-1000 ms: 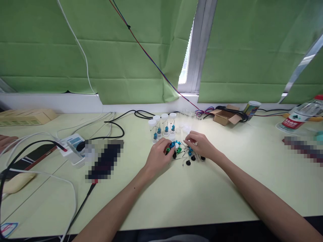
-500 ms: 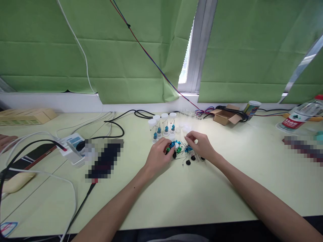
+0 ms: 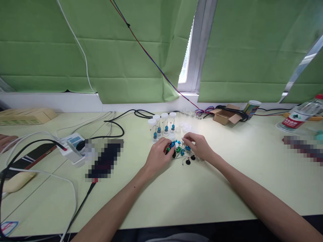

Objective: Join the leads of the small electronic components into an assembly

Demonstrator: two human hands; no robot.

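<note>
My left hand (image 3: 158,154) rests at the left of a pile of small blue and green pieces (image 3: 178,150) with thin metal stems. Its fingers are curled, and what they hold is hidden. A white round cap (image 3: 176,145) shows beside its fingertips. Over the pile's right side, my right hand (image 3: 198,145) is pinched on a thin stem, below which a blue piece (image 3: 182,153) hangs or rests; I cannot tell which. Behind the left hand stand several clear tubes with white caps (image 3: 165,121), blue pieces inside. Black round pieces (image 3: 188,162) lie in front of the pile.
Clear containers (image 3: 186,126) stand behind the pile. A cardboard box (image 3: 225,116) with black cable, a can (image 3: 251,109) and a water bottle (image 3: 297,116) are at the right. At the left are a power adapter (image 3: 73,148), cables, a phone (image 3: 27,158) and another person's hand (image 3: 7,141).
My right hand has shifted slightly left, and the blue piece below its fingertips has moved left and nearer to me. My left hand looks almost still.
</note>
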